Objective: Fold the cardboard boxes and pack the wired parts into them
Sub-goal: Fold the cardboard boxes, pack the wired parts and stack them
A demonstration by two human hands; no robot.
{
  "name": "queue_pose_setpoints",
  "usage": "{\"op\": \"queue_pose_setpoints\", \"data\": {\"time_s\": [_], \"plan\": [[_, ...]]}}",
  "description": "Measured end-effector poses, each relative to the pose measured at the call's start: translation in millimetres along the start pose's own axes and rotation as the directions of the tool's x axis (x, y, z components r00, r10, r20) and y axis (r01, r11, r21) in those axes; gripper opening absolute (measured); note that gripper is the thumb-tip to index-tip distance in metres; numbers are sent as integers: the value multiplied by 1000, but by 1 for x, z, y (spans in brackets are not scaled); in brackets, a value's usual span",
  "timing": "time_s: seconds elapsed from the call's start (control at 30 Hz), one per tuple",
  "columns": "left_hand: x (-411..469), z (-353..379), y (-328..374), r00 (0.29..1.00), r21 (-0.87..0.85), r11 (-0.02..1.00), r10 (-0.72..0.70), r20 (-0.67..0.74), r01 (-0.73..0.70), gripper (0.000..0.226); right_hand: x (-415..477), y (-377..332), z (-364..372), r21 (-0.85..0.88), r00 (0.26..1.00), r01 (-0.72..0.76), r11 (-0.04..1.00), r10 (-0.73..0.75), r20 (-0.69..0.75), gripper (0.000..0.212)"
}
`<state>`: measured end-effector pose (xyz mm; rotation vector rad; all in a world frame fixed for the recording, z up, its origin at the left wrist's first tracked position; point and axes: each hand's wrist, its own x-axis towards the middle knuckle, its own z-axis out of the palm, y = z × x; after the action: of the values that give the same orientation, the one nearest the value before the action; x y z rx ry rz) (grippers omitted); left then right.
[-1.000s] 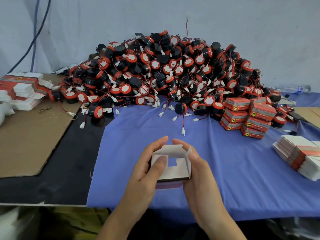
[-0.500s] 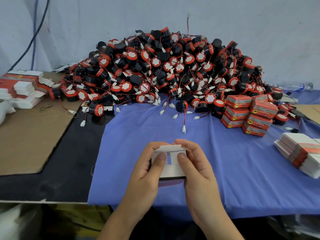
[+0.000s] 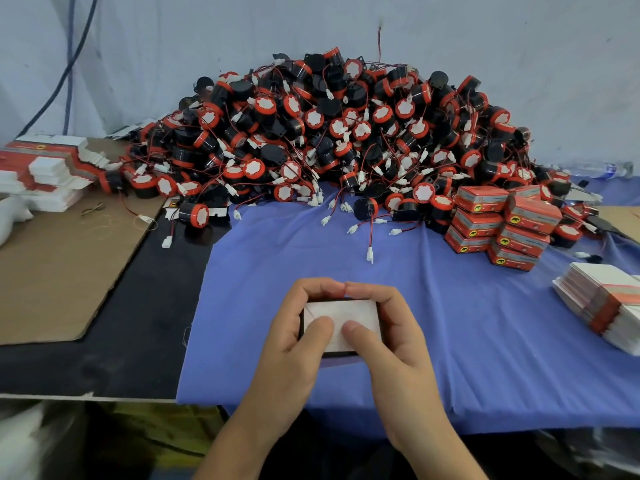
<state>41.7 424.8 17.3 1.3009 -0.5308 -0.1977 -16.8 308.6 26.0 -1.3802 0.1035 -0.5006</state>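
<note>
A small cardboard box with its white end flaps folded flat is held over the blue cloth near the front edge. My left hand grips its left side, thumb pressing on the white flap. My right hand grips its right side, thumb on the same flap; both forefingers meet over the far edge. A big heap of black-and-red wired parts with white connectors lies against the back wall. Several closed red boxes are stacked at the heap's right foot.
A pile of flat unfolded boxes lies at the right edge of the cloth. More flat boxes lie at the far left on a brown cardboard sheet. A black table strip runs between cardboard and cloth.
The box's end flaps stood open a second ago; both thumbs and forefingers have pushed them down, and the end is now closed flat.
</note>
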Motion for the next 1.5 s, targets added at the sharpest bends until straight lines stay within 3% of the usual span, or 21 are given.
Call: {"op": "queue_pose_setpoints", "data": {"time_s": [0.1, 0.2, 0.37, 0.53, 0.63, 0.77, 0.9, 1.03, 1.13, 1.2, 1.23, 1.3, 1.37, 1.43, 1.5], "plan": [[-1, 1, 1, 1000, -11, 1000, -19, 6, 19, 34, -1, 0, 2, -69, 1000, 17, 997, -18, -11, 51], [-1, 4, 2, 1000, 114, 993, 10, -14, -8, 34, -1, 2, 2, -146, 998, 39, 988, -46, -47, 57], [-4, 3, 2, 1000, 121, 992, -23, -3, 23, 36, 0, 1, 3, -117, 996, 39, 992, -48, -72, 35], [3, -3, 6, 967, 26, 975, -224, 125, 223, 41, 5, -3, -2, -20, 990, 24, 1000, -27, -140, 18], [8, -12, 12, 919, 116, 955, -295, 261, 274, 47, 3, -5, -4, -89, 972, 17, 996, -38, -231, 34], [15, -26, 17, 790, 159, 910, -412, 453, 383, 68, -1, -9, -4, -74, 968, -28, 997, 9, -251, 57], [21, -29, 18, 721, 149, 901, -418, 552, 408, 78, -2, -10, -2, -102, 978, 13, 995, -34, -205, 58], [21, -30, 17, 678, 139, 912, -382, 629, 385, 92, -4, -8, -3, -110, 988, 98, 989, -110, -105, 44], [21, -31, 25, 726, 239, 928, -373, 577, 286, 100, -2, -9, -9, -309, 991, 121, 943, -131, -11, 25], [21, -31, 29, 802, 374, 914, -338, 493, 155, 107, 1, -8, -21, -439, 999, 16, 899, 2, 40, 44], [21, -28, 31, 836, 486, 872, -309, 454, 58, 110, 4, -8, -26, -441, 993, -38, 897, 83, 82, 52], [19, -20, 35, 898, 712, 680, -186, 398, -174, 113, 10, -6, -35, -367, 976, -82, 927, 149, 159, 59], [17, -17, 29, 930, 744, 584, 52, 363, -324, 114, 16, -1, -42, -256, 978, -100, 961, 142, 151, 70], [17, -20, 16, 960, 648, 709, 199, 194, -278, 116, 21, 6, -50, -162, 982, -94, 982, 118, 146, 70], [21, -27, 0, 997, 415, 906, 70, 37, -79, 119, 25, 16, -57, -129, 975, -70, 989, 95, 200, 57]]}}
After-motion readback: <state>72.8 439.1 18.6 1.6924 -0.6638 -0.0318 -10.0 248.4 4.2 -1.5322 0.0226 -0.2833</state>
